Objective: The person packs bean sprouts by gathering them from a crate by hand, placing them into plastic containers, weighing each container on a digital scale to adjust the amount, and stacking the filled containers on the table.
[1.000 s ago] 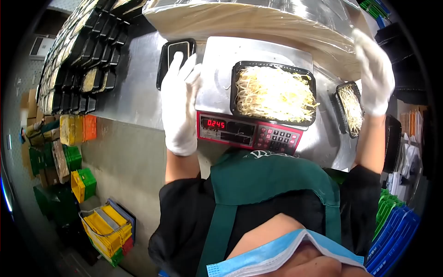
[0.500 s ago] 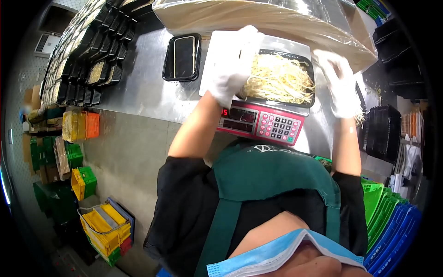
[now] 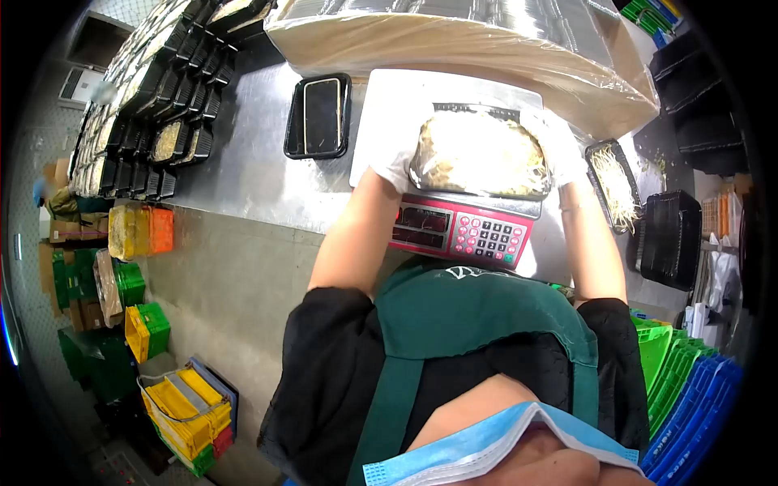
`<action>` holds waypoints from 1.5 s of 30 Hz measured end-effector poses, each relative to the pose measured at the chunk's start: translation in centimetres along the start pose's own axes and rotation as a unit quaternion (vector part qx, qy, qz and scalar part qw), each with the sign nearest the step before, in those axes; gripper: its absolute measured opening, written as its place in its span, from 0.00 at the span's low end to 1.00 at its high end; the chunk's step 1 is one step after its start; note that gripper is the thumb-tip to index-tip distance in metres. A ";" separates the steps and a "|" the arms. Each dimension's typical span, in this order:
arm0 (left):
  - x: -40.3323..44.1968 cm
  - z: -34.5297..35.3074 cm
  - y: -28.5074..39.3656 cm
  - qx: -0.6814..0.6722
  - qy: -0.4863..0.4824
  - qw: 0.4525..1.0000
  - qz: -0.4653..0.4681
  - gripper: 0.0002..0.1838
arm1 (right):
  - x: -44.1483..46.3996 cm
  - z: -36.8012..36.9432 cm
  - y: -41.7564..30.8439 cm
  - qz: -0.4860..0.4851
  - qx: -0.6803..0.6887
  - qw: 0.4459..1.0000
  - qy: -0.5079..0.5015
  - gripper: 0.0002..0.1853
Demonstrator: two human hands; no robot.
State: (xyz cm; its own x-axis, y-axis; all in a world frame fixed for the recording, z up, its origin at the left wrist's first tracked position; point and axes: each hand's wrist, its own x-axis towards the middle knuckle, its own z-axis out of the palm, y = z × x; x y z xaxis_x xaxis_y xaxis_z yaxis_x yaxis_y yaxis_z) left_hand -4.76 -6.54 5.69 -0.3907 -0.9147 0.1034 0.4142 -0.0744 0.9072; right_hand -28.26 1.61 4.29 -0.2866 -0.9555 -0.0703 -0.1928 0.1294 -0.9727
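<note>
Both gloved hands grasp opposite ends of a sprout-filled black tray [image 3: 476, 108], positioned over the platform of a red-fronted scale [image 3: 389, 101]. The left hand [image 3: 395, 168] is closed against the tray's left end; the right hand [image 3: 565, 150] clasps its right end, the exact finger curl obscured by glare. A smaller sprout tray [image 3: 598, 190] lies just beside the right hand.

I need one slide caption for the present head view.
Gloved left hand and right hand flank a sprout-filled black tray over a scale.
</note>
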 end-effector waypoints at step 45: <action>-4.6 -29.3 12.5 -0.147 0.326 0.924 0.137 0.07 | -10.3 0.1 -0.5 0.085 0.000 0.996 -0.035 0.23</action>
State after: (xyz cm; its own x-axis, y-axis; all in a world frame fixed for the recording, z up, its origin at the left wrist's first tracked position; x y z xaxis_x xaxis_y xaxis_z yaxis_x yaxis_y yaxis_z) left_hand 26.32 -14.95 4.60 0.3004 -0.9529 -0.0421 0.6673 0.1784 0.7232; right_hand -25.14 11.36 5.51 -0.2488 -0.9360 -0.2488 -0.1480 0.2906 -0.9453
